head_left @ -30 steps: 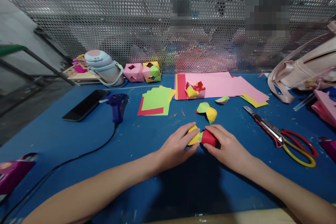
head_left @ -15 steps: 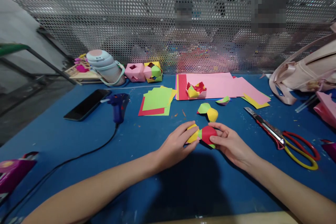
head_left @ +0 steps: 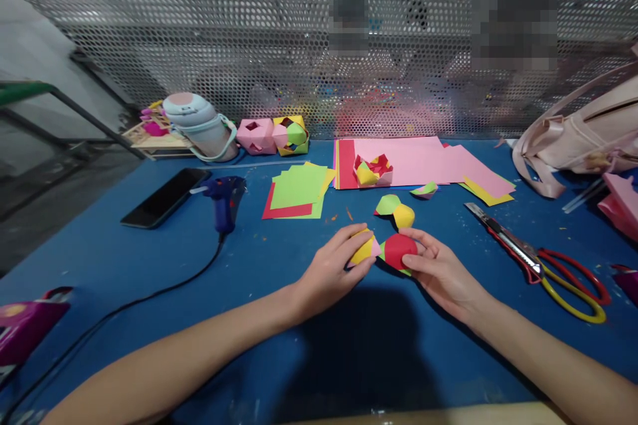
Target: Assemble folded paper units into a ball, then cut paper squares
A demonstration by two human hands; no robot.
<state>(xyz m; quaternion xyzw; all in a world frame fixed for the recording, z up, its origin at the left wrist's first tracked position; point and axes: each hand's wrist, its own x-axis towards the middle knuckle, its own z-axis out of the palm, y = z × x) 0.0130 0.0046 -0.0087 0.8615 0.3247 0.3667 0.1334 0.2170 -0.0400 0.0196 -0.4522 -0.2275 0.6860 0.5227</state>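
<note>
Both hands hold one folded paper piece (head_left: pixel 383 251) just above the blue table (head_left: pixel 149 265). My left hand (head_left: pixel 331 269) grips its yellow end, fingers curled round it. My right hand (head_left: pixel 438 272) cups the red, rounded end from beneath, thumb on top. A green sliver shows between the two ends. A similar green-and-yellow folded piece (head_left: pixel 396 209) lies just beyond the hands.
Stacked coloured paper (head_left: pixel 296 189), pink sheets (head_left: pixel 423 159) with a small folded paper box (head_left: pixel 373 171), a blue glue gun (head_left: pixel 224 199) with cord, a phone (head_left: pixel 164 198), a utility knife (head_left: pixel 498 232), scissors (head_left: pixel 568 275), a pink bag (head_left: pixel 583 133), paper cubes (head_left: pixel 272 135) and a bottle (head_left: pixel 199 126) surround the hands.
The hands have lifted the folded piece slightly and turned it. My right hand went from covering the red end to cupping it palm-up, so the red face now shows.
</note>
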